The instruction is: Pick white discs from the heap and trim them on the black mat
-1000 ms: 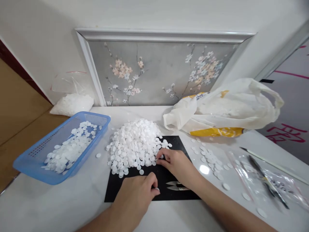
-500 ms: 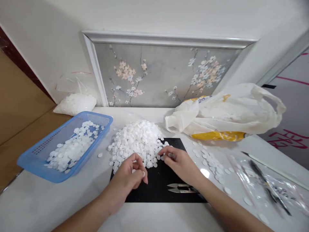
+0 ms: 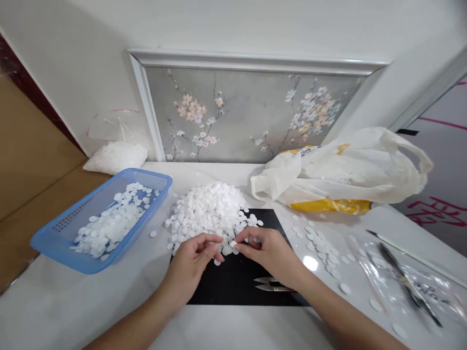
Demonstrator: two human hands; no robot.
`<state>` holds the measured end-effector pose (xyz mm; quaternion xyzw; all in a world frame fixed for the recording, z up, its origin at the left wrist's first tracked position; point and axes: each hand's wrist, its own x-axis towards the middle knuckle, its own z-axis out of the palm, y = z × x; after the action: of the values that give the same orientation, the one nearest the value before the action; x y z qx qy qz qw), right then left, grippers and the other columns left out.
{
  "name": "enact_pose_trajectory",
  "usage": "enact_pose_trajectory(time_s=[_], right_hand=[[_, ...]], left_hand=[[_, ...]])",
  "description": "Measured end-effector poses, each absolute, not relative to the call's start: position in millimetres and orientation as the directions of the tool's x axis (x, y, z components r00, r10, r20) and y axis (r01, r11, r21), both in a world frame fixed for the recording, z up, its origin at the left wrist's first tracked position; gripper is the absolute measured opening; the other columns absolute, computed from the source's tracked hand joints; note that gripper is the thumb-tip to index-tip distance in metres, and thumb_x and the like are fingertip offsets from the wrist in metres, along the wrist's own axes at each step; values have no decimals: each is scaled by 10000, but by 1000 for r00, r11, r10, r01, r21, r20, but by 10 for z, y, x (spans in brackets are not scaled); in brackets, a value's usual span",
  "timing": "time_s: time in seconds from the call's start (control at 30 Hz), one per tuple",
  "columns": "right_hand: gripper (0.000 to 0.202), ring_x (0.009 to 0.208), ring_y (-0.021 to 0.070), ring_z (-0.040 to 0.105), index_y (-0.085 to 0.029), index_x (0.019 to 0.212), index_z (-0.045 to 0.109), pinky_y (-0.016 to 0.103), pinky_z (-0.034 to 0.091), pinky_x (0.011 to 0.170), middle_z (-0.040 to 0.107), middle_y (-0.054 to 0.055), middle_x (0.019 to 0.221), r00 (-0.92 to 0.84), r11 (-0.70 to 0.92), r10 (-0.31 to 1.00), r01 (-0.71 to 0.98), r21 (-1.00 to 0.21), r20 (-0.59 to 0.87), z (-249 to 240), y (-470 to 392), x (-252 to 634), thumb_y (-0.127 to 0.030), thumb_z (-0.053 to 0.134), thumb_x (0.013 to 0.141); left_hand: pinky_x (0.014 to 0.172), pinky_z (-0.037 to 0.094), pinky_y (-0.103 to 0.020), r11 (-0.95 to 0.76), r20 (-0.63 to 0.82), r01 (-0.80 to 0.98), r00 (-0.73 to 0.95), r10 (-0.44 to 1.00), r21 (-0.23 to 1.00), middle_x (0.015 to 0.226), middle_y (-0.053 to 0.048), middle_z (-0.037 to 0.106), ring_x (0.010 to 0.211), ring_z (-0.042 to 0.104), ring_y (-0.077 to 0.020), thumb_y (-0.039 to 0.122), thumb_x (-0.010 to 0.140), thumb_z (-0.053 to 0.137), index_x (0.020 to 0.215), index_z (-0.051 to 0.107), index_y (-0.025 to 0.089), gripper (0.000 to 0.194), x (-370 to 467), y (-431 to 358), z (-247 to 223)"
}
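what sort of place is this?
Probably a home or small workshop corner, hard to say which: a white tabletop below a framed floral panel, with a blue basket of white discs and snips on a black mat.

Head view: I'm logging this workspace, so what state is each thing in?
Right hand, pinching a white disc
Left hand, half curled, grip unclear
Disc heap, loose, piled
Black mat, flat, partly covered
Snips, blades apart, partly hidden
Blue basket, partly filled
White carrier bag, crumpled, lying down
Left clear bag, bulging
Right clear bag, flat
Right-side discs, scattered
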<state>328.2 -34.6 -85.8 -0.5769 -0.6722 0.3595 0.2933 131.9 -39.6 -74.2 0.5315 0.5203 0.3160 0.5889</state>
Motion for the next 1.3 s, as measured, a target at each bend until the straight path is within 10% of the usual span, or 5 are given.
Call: enact_pose_trajectory(time_s=[0.13,0.33,0.57,0.77,1.3], right_hand=[[236,495,95,270,-176,738,676,237,212,465,337,-64,521,-190,-105,967,316,-943,-171,-807,-454,3170,-402,619,775],[315,489,84,259,-165,642,674,236,198,455,357,-57,503,-180,-166,964,167,-972,-196,-780,-518,3107,-460,658,750],[266,409,53,124,-181,636,575,235,91,411,213,-113,428,-192,-305,936,-29,-952,-295,-838,-489,3136,-404,656,756],[247,396,37,230,-191,630,424,213,92,402,440,-72,512,-251,-376,917,-286,-881,-310,-829,-486,3150,-314,574,783],[207,474,71,445,-178,804,626,188,292,403,565,-23,623,-229,-144,961,66,-987,-155,-826,-560,3089,-385,626,802]], left_hand=[[640,397,-240,172,-223,193,287,932,966,860,-34,711,711,572,-151,376,766,663,1006,721,204,301,1346,-406,-774],[411,145,-216,355,-374,116,277,885,928,524,40,538,396,222,-37,450,744,681,1003,729,160,392,1392,-439,-781],[396,106,-218,408,-387,-1,316,866,913,674,-17,655,382,189,-3,409,765,682,978,699,140,344,1376,-429,-797],[385,112,-213,418,-394,-1,329,858,908,759,-64,704,363,192,6,395,783,662,984,665,135,328,1390,-421,-804],[401,104,-220,418,-394,-39,267,880,908,394,117,306,374,160,-37,463,740,680,872,666,148,342,1393,-432,-761]])
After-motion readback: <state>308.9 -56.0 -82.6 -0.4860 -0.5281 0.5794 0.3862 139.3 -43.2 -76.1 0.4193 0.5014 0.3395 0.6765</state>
